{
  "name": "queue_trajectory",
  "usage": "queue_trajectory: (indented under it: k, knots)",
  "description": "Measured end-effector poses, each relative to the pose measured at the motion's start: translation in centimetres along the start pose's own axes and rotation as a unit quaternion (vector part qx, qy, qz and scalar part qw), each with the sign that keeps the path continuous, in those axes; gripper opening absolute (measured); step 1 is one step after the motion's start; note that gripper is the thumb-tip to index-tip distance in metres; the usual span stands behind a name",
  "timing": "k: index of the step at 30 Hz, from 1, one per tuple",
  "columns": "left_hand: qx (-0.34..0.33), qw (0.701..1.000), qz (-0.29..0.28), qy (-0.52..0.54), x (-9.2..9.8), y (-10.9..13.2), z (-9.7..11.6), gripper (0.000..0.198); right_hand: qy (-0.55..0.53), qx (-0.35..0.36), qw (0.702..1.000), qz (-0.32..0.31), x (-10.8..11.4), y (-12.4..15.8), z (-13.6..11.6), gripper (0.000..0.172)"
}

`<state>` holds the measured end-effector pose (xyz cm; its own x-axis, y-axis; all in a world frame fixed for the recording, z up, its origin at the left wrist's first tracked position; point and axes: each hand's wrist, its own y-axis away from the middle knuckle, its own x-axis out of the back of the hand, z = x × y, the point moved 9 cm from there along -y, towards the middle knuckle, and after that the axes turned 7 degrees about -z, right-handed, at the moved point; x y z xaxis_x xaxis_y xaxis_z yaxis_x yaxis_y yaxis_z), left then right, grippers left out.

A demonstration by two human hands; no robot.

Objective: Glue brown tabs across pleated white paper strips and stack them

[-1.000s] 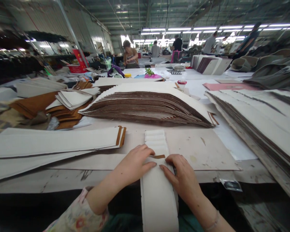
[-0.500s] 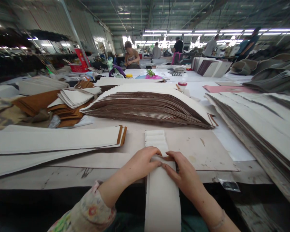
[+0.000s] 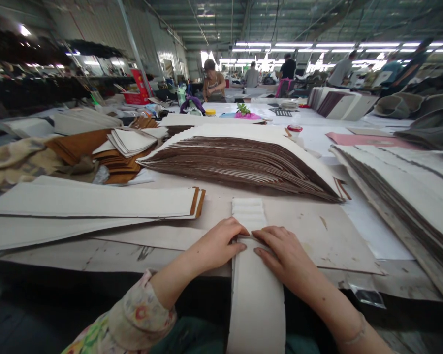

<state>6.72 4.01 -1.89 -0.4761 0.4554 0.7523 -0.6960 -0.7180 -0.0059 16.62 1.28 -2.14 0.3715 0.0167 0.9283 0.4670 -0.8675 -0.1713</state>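
A long cream strip [image 3: 258, 305] runs from the worktable over its front edge toward my body. Several crosswise creases show at its far end, which lies flat on the table. My left hand [image 3: 221, 246] is closed on the strip's left side, thumb and fingers pinching a narrow crosswise fold. On the right side, my right hand [image 3: 286, 253] grips the same fold, its fingertips almost meeting those of the left. Beyond the hands lies a thick stack of white-topped, brown-edged panels [image 3: 239, 162], bowed upward in the middle.
Long white pieces with brown ends [image 3: 162, 202] lie at left. Brown and white pieces [image 3: 121, 164] are heaped behind them. Another stack of panels [image 3: 402, 177] fills the right side. A small plastic packet [image 3: 369, 297] hangs at the front edge. A person [image 3: 214, 83] stands across the table.
The fold between my hands is lower and flatter, and its brown underside no longer shows. My fingers have closed in over it. The view has swung slightly left.
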Motion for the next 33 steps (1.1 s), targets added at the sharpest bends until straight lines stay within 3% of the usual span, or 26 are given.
queue_trajectory:
  k: [3, 12, 20, 26, 33]
  knots:
    - [-0.004, 1.0, -0.001, -0.013, -0.1, 0.0, 0.0, 0.015, -0.016, 0.012, 0.999, -0.026, -0.4, -0.5, -0.4, 0.025]
    - [-0.036, 0.995, -0.016, -0.089, -0.3, 0.3, 1.0, 0.012, 0.029, 0.041, 0.999, -0.003, 0.0, -0.3, -1.9, 0.024]
    - [-0.054, 0.947, -0.052, -0.314, -2.7, 1.5, 1.7, 0.025, 0.198, 0.066, 0.978, 0.007, -1.0, 0.6, -4.1, 0.028]
    - [-0.034, 0.966, -0.015, -0.255, -1.8, 2.6, 1.5, 0.027, 0.171, 0.066, 0.983, 0.025, -0.5, 1.1, -4.3, 0.022]
    - [-0.024, 0.983, 0.038, -0.176, -0.7, 2.9, 1.1, 0.017, 0.056, -0.001, 0.998, 0.036, -0.4, 2.1, -1.6, 0.027]
